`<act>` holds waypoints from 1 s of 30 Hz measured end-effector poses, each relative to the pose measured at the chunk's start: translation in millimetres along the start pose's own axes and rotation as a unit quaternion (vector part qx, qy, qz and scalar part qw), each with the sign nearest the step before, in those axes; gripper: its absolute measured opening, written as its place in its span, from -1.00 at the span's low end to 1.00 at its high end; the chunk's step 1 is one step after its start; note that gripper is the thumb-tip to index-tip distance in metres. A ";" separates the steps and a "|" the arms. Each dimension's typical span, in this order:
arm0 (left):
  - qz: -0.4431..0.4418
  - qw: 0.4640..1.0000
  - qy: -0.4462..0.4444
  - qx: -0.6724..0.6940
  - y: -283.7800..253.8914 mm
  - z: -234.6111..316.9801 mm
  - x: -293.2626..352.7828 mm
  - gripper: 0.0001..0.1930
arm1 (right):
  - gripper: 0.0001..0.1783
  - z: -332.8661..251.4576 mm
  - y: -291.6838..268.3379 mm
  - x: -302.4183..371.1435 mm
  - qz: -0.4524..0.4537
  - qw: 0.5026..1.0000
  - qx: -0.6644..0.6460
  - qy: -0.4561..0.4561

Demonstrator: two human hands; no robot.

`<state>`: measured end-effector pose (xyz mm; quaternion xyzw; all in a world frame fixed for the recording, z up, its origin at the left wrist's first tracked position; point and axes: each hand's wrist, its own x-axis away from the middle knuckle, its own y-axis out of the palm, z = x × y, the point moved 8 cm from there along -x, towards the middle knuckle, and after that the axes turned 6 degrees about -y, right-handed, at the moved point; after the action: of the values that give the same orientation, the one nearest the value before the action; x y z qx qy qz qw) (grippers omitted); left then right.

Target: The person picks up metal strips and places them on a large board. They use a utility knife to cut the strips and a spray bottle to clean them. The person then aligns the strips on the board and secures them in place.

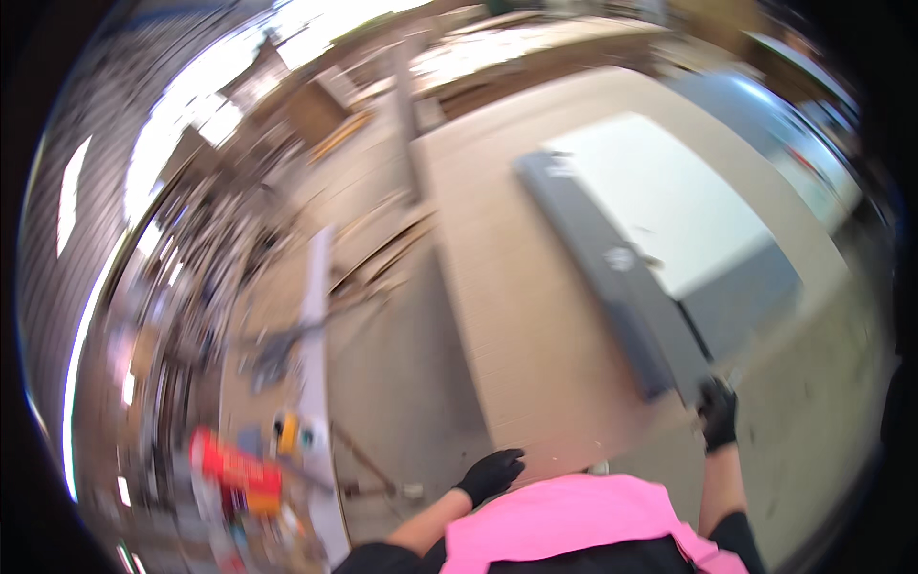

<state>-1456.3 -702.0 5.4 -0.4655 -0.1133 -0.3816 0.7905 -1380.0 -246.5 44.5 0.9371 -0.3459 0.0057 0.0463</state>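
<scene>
A grey board with a long raised strip (626, 297) lies on the cardboard-covered table (535, 354), running from far left to near right. Beside it rests a white panel (669, 201), with a grey part (746, 297) at its near end. My right hand (717, 413), in a black glove, is at the strip's near end with its fingers curled. A small pale bit shows beside those fingers, too blurred to name. My left hand (491, 475), also gloved in black, is at the table's near edge with its fingers stretched out, holding nothing.
A second, narrower bench (317, 383) on the left carries a red cylinder-like container (234, 466), a yellow and black object (287, 433) and other blurred items. Stacked wood pieces (382, 251) lie beyond. A shiny blue-grey sheet (775, 134) is at the far right.
</scene>
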 end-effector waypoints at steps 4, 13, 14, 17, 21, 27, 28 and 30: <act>0.084 0.994 0.047 0.058 -18.9 23.5 1.6 -0.58 | -0.83 -19.8 74.8 17.0 -0.157 0.986 -0.062 0.003; 0.120 0.779 0.067 0.612 -71.8 8.3 42.2 -0.54 | -0.70 -23.6 322.6 144.7 -0.471 0.880 0.054 -0.037; 0.152 0.799 0.024 0.582 -80.9 -21.8 57.7 -0.50 | -0.70 -22.0 351.3 159.6 -0.466 0.883 0.042 -0.049; 0.220 0.751 0.006 0.623 -107.9 -105.2 109.1 -0.55 | -0.74 2.8 433.4 210.0 -0.478 0.874 -0.008 0.091; 0.242 0.674 -0.009 0.698 -129.6 -218.9 171.8 -0.58 | -0.87 41.9 539.9 293.0 -0.488 0.811 -0.079 0.313; 0.283 0.622 -0.061 0.727 -154.8 -352.9 257.0 -0.60 | -0.83 76.2 674.3 353.3 -0.527 0.796 -0.018 0.296; 0.288 0.610 -0.063 0.735 -159.0 -368.3 265.7 -0.60 | -0.83 81.7 693.5 353.8 -0.529 0.796 -0.003 0.293; 0.309 0.591 -0.073 0.741 -168.6 -400.4 276.3 -0.60 | -0.84 93.6 733.2 347.6 -0.532 0.794 0.020 0.294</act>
<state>-1457.6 -1215.3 45.9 0.2478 -0.2634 0.1365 0.9223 -1593.4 -1034.8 27.0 0.9272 0.2380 0.2619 0.1225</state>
